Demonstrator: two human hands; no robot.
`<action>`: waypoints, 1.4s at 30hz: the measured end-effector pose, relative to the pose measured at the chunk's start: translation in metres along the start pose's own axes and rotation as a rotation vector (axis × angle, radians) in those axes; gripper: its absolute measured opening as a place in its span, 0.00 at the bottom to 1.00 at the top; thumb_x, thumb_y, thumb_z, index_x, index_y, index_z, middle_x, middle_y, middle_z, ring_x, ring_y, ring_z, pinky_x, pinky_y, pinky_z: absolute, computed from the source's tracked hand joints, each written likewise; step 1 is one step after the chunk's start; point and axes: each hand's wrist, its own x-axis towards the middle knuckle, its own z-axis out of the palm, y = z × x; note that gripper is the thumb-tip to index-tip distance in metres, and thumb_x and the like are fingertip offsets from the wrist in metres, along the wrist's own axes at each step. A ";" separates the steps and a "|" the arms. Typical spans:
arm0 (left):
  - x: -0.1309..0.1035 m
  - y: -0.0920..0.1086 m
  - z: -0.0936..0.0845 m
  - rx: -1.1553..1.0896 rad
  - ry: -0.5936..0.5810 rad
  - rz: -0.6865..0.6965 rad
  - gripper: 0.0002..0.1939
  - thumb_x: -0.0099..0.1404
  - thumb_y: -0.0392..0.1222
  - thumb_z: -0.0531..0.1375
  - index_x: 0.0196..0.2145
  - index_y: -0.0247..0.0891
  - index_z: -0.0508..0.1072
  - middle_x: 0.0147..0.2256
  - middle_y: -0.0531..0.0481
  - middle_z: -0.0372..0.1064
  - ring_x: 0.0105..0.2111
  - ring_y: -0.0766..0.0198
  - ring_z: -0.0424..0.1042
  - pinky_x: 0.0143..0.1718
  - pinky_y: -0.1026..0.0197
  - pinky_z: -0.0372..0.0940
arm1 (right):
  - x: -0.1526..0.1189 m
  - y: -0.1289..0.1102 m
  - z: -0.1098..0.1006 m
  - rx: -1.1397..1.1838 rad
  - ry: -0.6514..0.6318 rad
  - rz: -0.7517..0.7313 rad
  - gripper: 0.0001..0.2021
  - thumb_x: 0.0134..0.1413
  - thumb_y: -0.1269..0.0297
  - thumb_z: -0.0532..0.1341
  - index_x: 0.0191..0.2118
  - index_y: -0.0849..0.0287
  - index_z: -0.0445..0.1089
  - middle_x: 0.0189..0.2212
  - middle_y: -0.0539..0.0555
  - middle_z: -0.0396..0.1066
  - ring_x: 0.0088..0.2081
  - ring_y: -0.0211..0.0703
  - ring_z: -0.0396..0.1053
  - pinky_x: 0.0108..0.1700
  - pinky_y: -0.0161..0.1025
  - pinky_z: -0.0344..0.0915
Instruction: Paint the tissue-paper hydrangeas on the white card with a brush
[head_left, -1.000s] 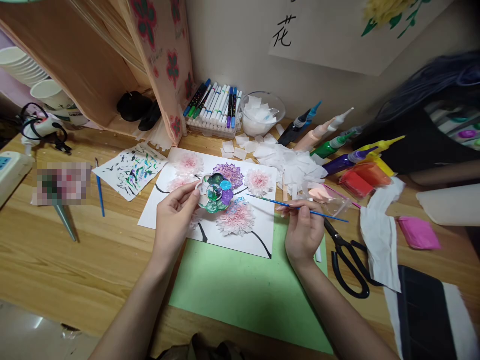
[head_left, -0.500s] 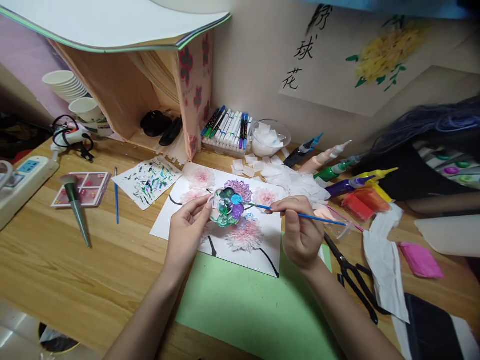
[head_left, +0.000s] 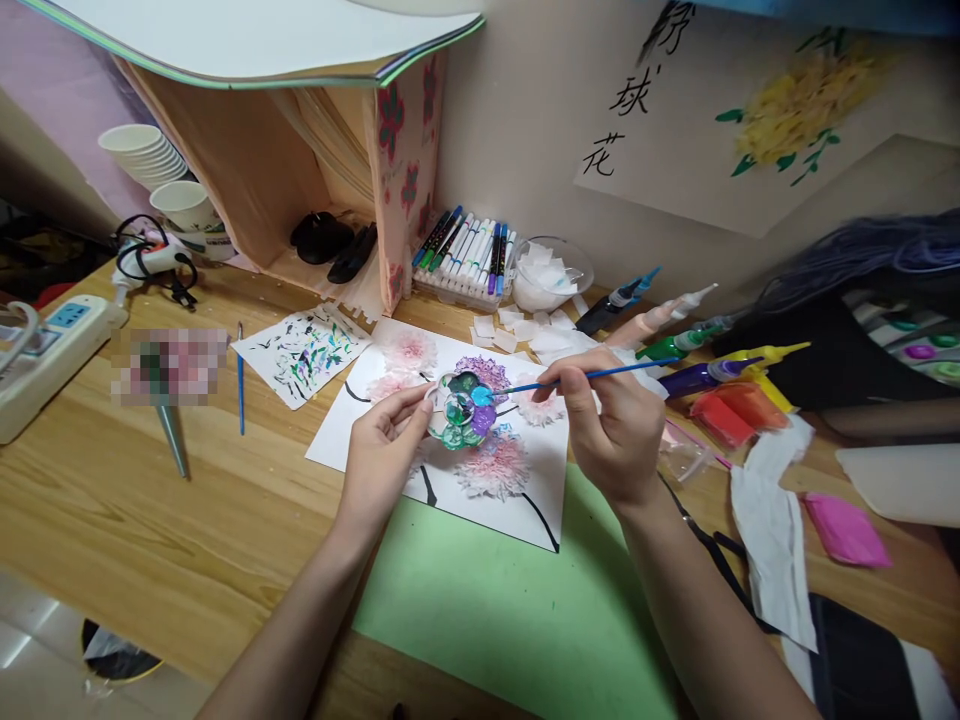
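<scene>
My left hand [head_left: 390,445] grips the rim of a small flower-shaped paint palette [head_left: 453,437], with green, dark, purple and blue paint in its wells. A blue-handled paintbrush [head_left: 611,371] is pinched in my right hand [head_left: 607,420], its tip at the palette's light blue well. Beneath both lies a white sheet [head_left: 352,430] with black stems and several fluffy flowers. One flower [head_left: 484,375] is purple; another flower [head_left: 493,468] is pink with blue touches at its upper edge. The palette covers part of the sheet.
Under the white sheet is green paper [head_left: 495,610]. Paint bottles [head_left: 675,340], a bowl of paper pieces [head_left: 551,278] and markers [head_left: 465,255] stand behind. Scissors [head_left: 712,550] lie at right. A paint-smeared paper [head_left: 304,355] and another brush [head_left: 241,385] lie at left.
The brush tip has moved from the palette's right edge onto the light blue well. My right hand has risen a little and the brush handle now tilts upward to the right.
</scene>
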 end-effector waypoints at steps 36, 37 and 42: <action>0.002 0.000 0.001 0.026 0.100 0.023 0.13 0.56 0.45 0.66 0.38 0.38 0.79 0.41 0.48 0.78 0.39 0.63 0.76 0.40 0.66 0.69 | -0.024 0.048 0.020 0.095 -0.101 0.308 0.15 0.63 0.61 0.51 0.27 0.58 0.67 0.21 0.47 0.67 0.24 0.32 0.67 0.30 0.34 0.62; 0.002 0.000 0.001 0.028 0.100 0.024 0.13 0.56 0.45 0.66 0.38 0.38 0.79 0.41 0.48 0.78 0.39 0.63 0.76 0.39 0.66 0.69 | -0.024 0.048 0.020 0.090 -0.100 0.307 0.15 0.63 0.61 0.51 0.27 0.58 0.66 0.21 0.47 0.67 0.24 0.32 0.67 0.30 0.34 0.62; 0.002 0.000 0.000 0.039 0.105 0.032 0.14 0.55 0.45 0.66 0.39 0.38 0.79 0.41 0.47 0.77 0.39 0.61 0.76 0.39 0.65 0.70 | -0.022 0.045 0.017 0.073 -0.085 0.303 0.15 0.63 0.61 0.52 0.26 0.58 0.67 0.21 0.47 0.68 0.25 0.32 0.67 0.31 0.34 0.62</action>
